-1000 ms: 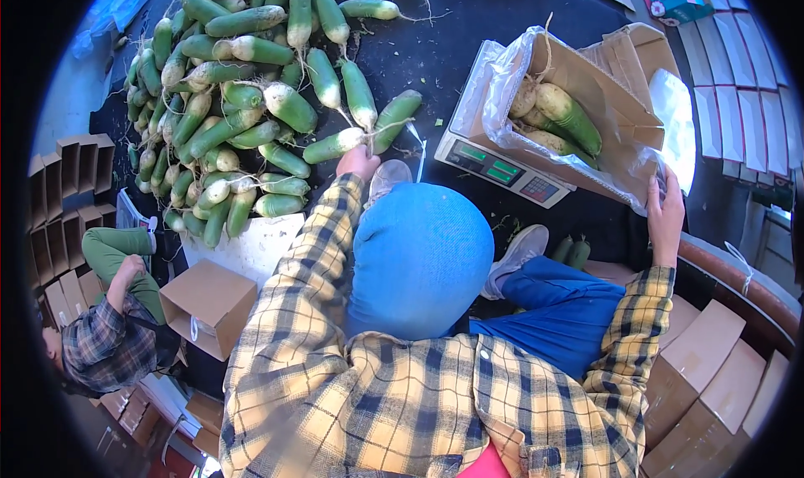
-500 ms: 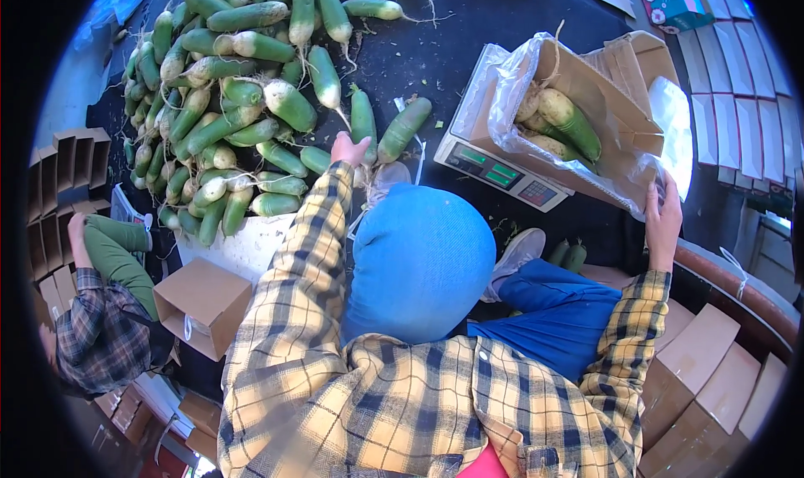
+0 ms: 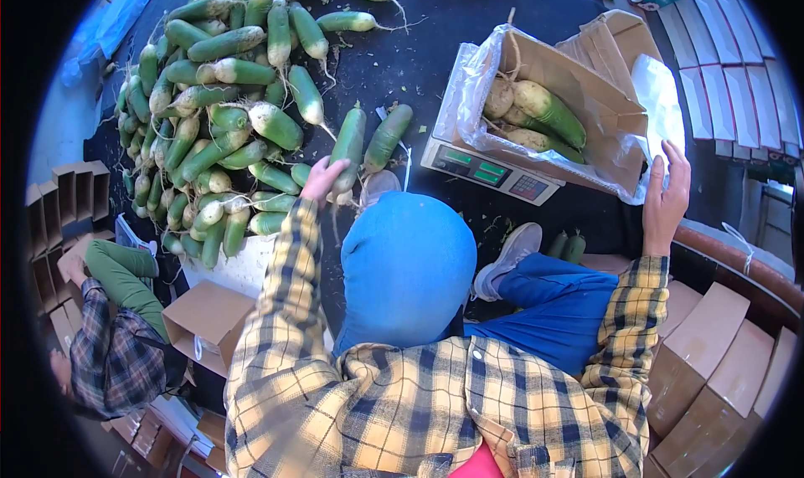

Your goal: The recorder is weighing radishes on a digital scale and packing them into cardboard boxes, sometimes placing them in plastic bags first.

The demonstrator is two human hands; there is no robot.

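My left hand [image 3: 324, 179] is closed around the lower, pale end of a green radish [image 3: 349, 136], which stands out tilted with its thin root hanging below. Another green radish [image 3: 388, 140] lies just right of it. A big heap of green radishes [image 3: 219, 147] with white ends spreads to the left. My right hand [image 3: 667, 195] has its fingers stretched out beside the clear plastic liner [image 3: 628, 183] of an open cardboard box [image 3: 578, 74]. Several radishes [image 3: 548, 118] lie in that box, which rests on a digital scale [image 3: 490, 173].
My blue-clad knee [image 3: 406, 269] rises between my arms. Cardboard boxes [image 3: 699, 369] stand at the lower right, and pale cartons [image 3: 729, 68] at the far right. Another person [image 3: 117, 336] sits at the left near an open box [image 3: 209, 319].
My left hand has taken hold of the radish and tilted it toward me. My right hand has come off the box's liner, its fingers now spread. The whole view has shifted slightly.
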